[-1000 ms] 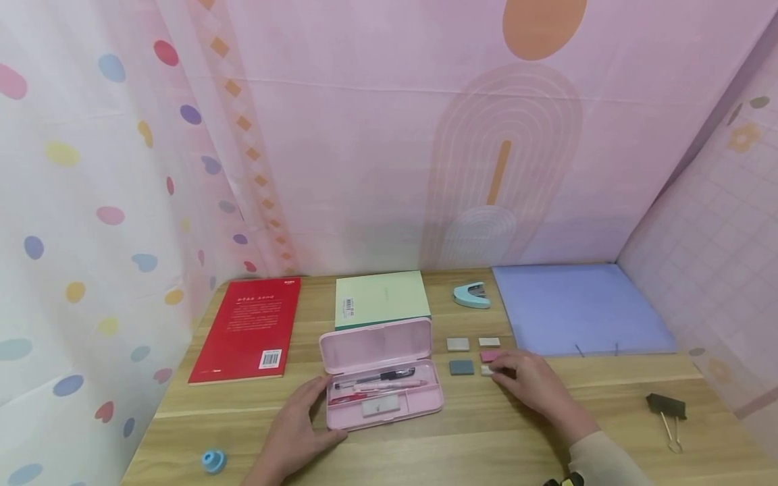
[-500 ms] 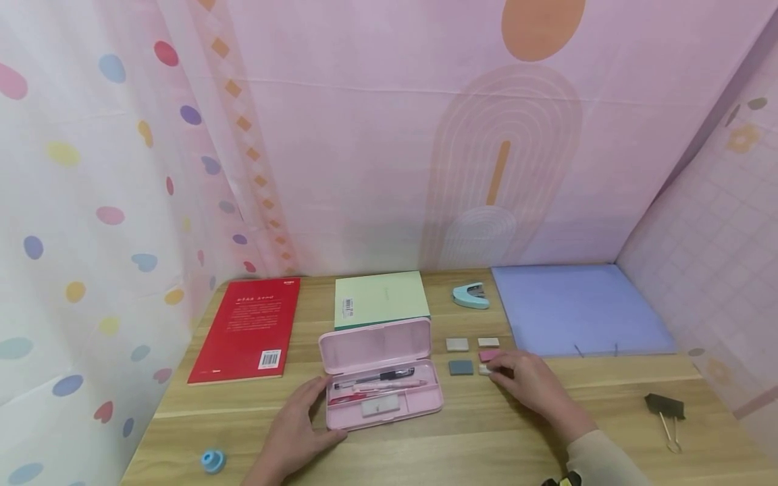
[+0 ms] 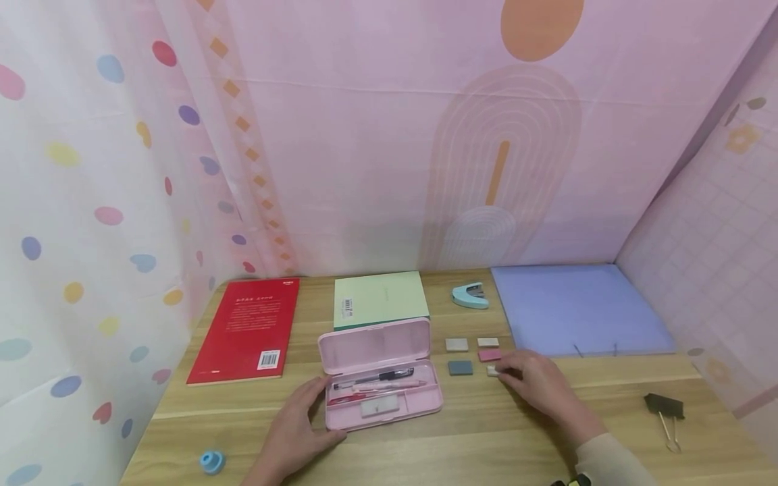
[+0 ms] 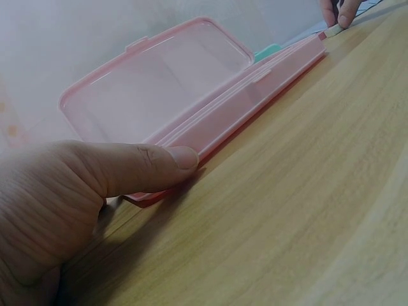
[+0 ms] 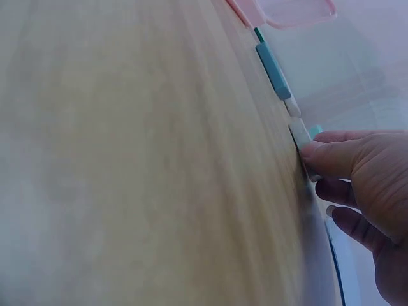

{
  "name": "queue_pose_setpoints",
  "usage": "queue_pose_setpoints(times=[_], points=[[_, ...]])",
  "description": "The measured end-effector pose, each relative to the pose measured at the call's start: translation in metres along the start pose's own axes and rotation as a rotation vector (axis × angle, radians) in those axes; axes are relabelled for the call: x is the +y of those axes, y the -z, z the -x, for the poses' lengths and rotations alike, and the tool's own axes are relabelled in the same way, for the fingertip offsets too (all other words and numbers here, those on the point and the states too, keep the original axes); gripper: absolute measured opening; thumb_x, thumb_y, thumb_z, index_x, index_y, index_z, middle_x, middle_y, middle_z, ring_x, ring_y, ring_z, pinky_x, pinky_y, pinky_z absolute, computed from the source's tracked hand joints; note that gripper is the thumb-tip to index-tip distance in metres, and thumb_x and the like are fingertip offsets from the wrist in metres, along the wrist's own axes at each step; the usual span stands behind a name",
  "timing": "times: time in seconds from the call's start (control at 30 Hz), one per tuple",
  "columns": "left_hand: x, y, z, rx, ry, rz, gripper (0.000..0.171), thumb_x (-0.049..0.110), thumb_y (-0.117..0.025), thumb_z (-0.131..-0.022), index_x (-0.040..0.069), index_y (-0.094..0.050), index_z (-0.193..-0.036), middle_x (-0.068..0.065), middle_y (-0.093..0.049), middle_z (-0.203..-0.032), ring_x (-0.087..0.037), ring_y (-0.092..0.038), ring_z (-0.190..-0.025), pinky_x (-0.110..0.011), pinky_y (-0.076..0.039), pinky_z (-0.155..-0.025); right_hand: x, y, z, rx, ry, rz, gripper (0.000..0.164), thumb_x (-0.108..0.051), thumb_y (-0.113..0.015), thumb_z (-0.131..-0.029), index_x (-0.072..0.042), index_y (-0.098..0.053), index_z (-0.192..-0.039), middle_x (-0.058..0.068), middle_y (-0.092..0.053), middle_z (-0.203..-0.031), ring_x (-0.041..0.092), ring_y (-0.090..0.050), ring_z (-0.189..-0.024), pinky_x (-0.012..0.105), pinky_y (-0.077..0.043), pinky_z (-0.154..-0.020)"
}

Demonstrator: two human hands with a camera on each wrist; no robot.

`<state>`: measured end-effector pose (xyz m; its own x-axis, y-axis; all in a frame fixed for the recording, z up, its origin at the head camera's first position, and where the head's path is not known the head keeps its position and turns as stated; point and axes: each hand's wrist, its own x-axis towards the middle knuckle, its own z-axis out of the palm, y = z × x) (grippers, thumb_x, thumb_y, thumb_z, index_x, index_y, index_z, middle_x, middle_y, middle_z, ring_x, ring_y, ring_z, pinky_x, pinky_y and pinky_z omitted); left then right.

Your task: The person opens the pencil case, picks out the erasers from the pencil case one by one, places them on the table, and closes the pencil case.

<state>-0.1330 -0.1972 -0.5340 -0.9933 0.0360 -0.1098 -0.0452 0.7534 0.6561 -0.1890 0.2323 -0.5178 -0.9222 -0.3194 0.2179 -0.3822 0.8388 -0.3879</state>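
An open pink pencil case (image 3: 425, 399) stands on the table with pens (image 3: 389, 387) and a white eraser in its tray. My left hand (image 3: 294, 426) holds its left end, the thumb against the front wall in the left wrist view and the other fingers round the back corner. To the right, my right hand (image 3: 537, 386) pinches a small white eraser (image 5: 298, 132) between thumb and fingers, low at the tabletop. A pink eraser (image 3: 489, 355) lies just behind it, and a blue-grey eraser (image 3: 460, 368) to its left. Two pale erasers (image 3: 457, 345) lie farther back.
A red book (image 3: 243, 331) lies at the left, a pale green notebook (image 3: 383, 297) behind the case. A light blue stapler (image 3: 469, 295) and a lavender folder (image 3: 577, 307) are at the back right. A black binder clip (image 3: 664, 406) sits at right, a blue cap-like piece (image 3: 212, 462) at front left.
My right hand has shifted slightly to the right along with the white eraser, widening its gap from the blue-grey one. The left hand and pencil case stay in place.
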Motion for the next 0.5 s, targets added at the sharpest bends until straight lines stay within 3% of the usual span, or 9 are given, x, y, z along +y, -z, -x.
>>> queue_pose_setpoints(times=[0.5], points=[[0.0008,0.0010,0.0008,0.004,-0.002,-0.004,0.104,0.049,-0.089,-0.056,0.025,-0.042,-0.145,0.005,-0.044,-0.142,-0.019,-0.041,-0.129,-0.044,-0.047,-0.098,0.0017,-0.0035,-0.0006,0.018,-0.011,-0.049,0.014,-0.012,-0.079,-0.078,-0.022,-0.074,-0.087,-0.004,-0.071,-0.097,0.019,-0.065,-0.094,0.042,-0.054,-0.085]])
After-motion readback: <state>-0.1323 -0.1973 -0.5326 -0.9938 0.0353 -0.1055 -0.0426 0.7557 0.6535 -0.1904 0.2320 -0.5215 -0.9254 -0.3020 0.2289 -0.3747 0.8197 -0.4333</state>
